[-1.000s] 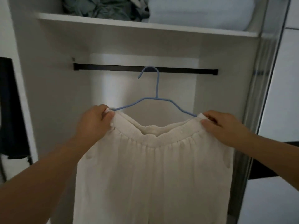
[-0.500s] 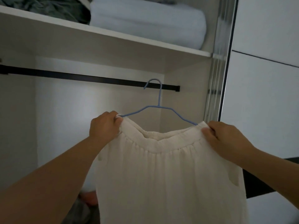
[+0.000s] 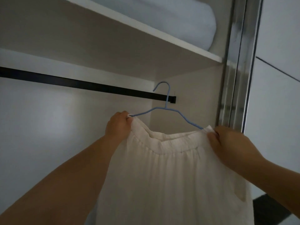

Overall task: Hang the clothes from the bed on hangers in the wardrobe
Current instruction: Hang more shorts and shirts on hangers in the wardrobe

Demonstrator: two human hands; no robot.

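A cream gathered garment (image 3: 170, 176) hangs from a light blue wire hanger (image 3: 167, 101). My left hand (image 3: 118, 127) grips the left end of the waistband and hanger. My right hand (image 3: 227, 143) pinches the right end. The hanger's hook sits at the height of the black wardrobe rail (image 3: 81, 84), near the rail's right end; whether the hook is over the rail I cannot tell. The garment's lower part runs out of view at the bottom.
A white shelf (image 3: 162, 39) above the rail carries a folded pale blue blanket (image 3: 178, 18). The wardrobe's metal door track (image 3: 235, 78) and a white door panel (image 3: 279, 95) stand to the right. The white side wall (image 3: 186, 98) is close behind the hook.
The view has tilted up and shifted right. Both hands have raised the hanger with the garment, bringing its hook up to the right end of the rail.
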